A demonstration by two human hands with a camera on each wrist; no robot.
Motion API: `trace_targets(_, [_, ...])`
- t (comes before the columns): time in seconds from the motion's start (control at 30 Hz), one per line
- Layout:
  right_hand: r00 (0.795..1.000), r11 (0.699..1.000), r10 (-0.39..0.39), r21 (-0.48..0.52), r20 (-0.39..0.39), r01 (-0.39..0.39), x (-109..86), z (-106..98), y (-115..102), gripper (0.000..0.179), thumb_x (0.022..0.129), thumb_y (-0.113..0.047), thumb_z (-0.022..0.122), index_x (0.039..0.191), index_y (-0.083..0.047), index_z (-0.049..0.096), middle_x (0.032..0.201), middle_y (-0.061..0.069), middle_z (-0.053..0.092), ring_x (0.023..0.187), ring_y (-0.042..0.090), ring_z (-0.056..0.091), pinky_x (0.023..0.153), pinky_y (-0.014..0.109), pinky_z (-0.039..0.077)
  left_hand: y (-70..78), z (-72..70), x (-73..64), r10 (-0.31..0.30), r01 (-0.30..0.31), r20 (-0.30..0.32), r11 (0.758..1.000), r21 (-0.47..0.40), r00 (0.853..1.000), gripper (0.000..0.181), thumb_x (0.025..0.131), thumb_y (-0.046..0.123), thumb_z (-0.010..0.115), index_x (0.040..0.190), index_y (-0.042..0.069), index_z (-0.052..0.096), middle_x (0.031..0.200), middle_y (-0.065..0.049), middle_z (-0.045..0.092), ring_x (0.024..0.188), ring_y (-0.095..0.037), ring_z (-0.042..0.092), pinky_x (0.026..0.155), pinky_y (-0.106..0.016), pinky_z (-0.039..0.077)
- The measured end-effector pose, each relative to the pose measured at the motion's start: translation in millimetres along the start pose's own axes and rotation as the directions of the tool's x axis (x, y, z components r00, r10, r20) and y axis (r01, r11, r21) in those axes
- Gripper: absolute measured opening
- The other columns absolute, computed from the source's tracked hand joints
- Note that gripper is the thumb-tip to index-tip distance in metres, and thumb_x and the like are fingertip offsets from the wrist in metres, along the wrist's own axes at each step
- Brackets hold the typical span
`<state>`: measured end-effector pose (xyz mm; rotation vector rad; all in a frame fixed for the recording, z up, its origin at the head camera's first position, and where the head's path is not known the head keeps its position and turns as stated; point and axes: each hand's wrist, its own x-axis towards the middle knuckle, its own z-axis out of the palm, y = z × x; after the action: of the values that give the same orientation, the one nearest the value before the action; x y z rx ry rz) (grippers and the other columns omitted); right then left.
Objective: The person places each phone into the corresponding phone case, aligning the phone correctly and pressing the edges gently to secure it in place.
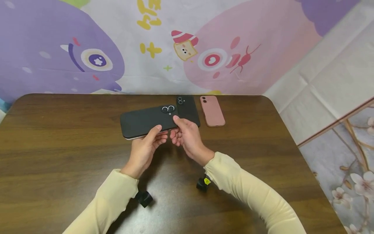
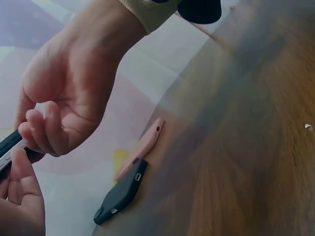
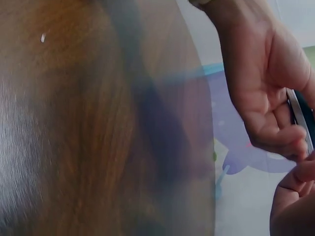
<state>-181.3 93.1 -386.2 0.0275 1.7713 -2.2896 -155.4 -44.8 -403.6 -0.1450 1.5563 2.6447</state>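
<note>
Both hands hold a black phone (image 1: 143,121) above the table, its back and two ringed camera lenses facing up. A pale strip shows along its near edge. The left hand (image 1: 143,148) grips that edge near the middle, thumb on top and fingers curled underneath. Close to the camera end, the right hand (image 1: 188,136) pinches the same edge, its thumb on the back and the other fingers curled below. In the left wrist view, the phone's side edge (image 2: 6,160) shows buttons between the hands; the right wrist view catches only a sliver of the phone (image 3: 301,118).
Behind the held phone, a second black phone (image 1: 188,112) lies back up, partly covered by it. A pink phone (image 1: 213,111) lies to its right. The brown wooden table (image 1: 73,162) ends at a cartoon-print cloth (image 1: 157,74). Dark wrist devices (image 1: 144,198) hang below the sleeves.
</note>
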Motion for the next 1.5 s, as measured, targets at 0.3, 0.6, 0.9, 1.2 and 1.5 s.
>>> trace_targets(0.3, [0.996, 0.969, 0.087, -0.232, -0.01, -0.087, 0.8, -2, 2, 0.047, 0.096, -0.044, 0.047, 0.066, -0.008, 0.048, 0.041, -0.003, 0.046, 0.03, 0.007, 0.04, 0.03, 0.018, 0.03, 7.5, -8.0, -0.8, 0.01, -0.009, -0.03, 0.999, 0.044, 0.999, 0.003, 0.092, 0.007, 0.057, 0.094, 0.008, 0.059, 0.075, 0.002, 0.069, 0.069, -0.008, 0.063, 0.065, -0.018, 0.055])
trace_targets(0.6, [1.0, 0.977, -0.003, -0.213, -0.015, 0.0, -0.1, 2, 4, 0.048, 0.098, -0.032, 0.046, 0.056, -0.009, 0.039, 0.04, -0.006, 0.036, 0.033, 0.005, 0.028, 0.034, 0.019, 0.02, 11.4, -8.8, -1.7, -0.068, 0.07, -0.048, 0.996, 0.055, 0.997, 0.008, 0.092, 0.011, 0.057, 0.087, 0.012, 0.063, 0.074, 0.003, 0.069, 0.067, -0.006, 0.062, 0.063, -0.016, 0.053])
trace_targets(0.9, [0.997, 0.994, -0.015, -0.106, 0.082, 0.024, 0.5, 1, 3, 0.045, 0.099, -0.03, 0.043, 0.059, -0.009, 0.04, 0.042, -0.006, 0.04, 0.034, 0.004, 0.032, 0.034, 0.017, 0.022, 15.2, -7.8, -3.3, -0.151, 0.152, -0.054, 0.988, 0.011, 0.987, 0.021, 0.093, 0.012, 0.054, 0.078, 0.014, 0.067, 0.072, 0.004, 0.069, 0.064, -0.005, 0.061, 0.064, -0.014, 0.052])
trace_targets(1.2, [0.983, 0.998, -0.039, -0.033, 0.182, 0.046, 2.6, -3, 3, 0.028, 0.101, -0.026, 0.038, 0.082, -0.009, 0.05, 0.051, -0.004, 0.051, 0.04, 0.005, 0.043, 0.038, 0.016, 0.034, 16.6, -11.2, -4.3, -0.141, 0.142, -0.018, 0.988, 0.055, 0.99, 0.02, 0.094, 0.014, 0.054, 0.079, 0.015, 0.067, 0.072, 0.005, 0.069, 0.066, -0.005, 0.06, 0.065, -0.016, 0.052])
trace_targets(1.5, [0.978, 0.991, -0.042, 0.133, 0.205, 0.014, 0.2, -5, 0, 0.03, 0.1, -0.014, 0.039, 0.075, -0.01, 0.053, 0.053, -0.004, 0.055, 0.044, 0.003, 0.048, 0.042, 0.014, 0.039, 22.1, -18.7, -4.0, -0.152, 0.138, 0.096, 0.98, 0.142, 0.984, 0.013, 0.094, 0.019, 0.056, 0.088, 0.015, 0.066, 0.077, 0.005, 0.069, 0.069, -0.006, 0.06, 0.068, -0.017, 0.053])
